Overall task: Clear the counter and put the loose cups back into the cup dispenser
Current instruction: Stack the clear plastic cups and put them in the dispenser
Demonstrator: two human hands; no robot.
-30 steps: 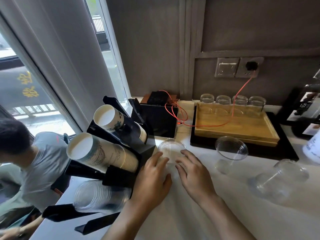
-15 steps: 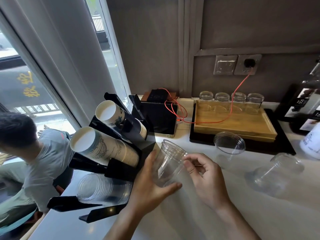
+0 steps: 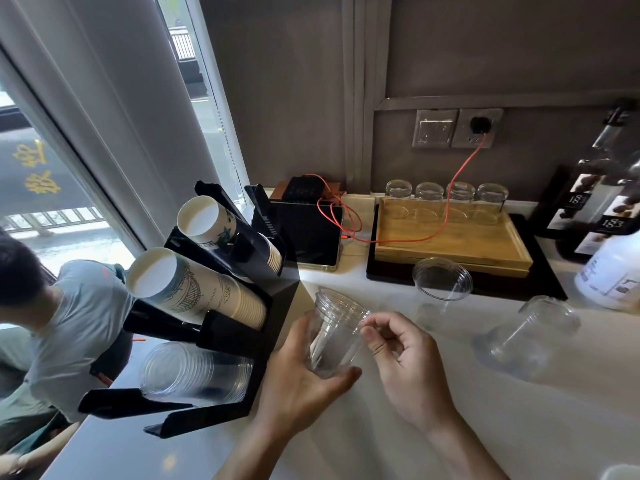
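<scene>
My left hand (image 3: 301, 372) grips a small stack of clear plastic cups (image 3: 334, 332), tilted, its mouth pointing up and away. My right hand (image 3: 403, 362) is beside the stack, fingertips at its rim, fingers curled and holding nothing that I can see. The black cup dispenser (image 3: 277, 313) stands just left of my hands. Its two upper slots hold paper cups (image 3: 194, 289) and its bottom slot holds clear cups (image 3: 194, 372). One loose clear cup (image 3: 440, 289) stands upright on the white counter (image 3: 485, 427). Another clear cup (image 3: 530, 334) lies on its side to the right.
A wooden tray (image 3: 450, 244) on a black mat carries several upturned glasses at the back. A black tablet (image 3: 308, 237) with an orange cable sits beside it. Dark bottles (image 3: 595, 209) and a white bottle (image 3: 609, 268) stand far right. A person sits beyond the counter's left edge.
Both hands closed around the clear cups on the counter, then my left hand lifted them and tilted them. My right hand has drawn back to the rim.
</scene>
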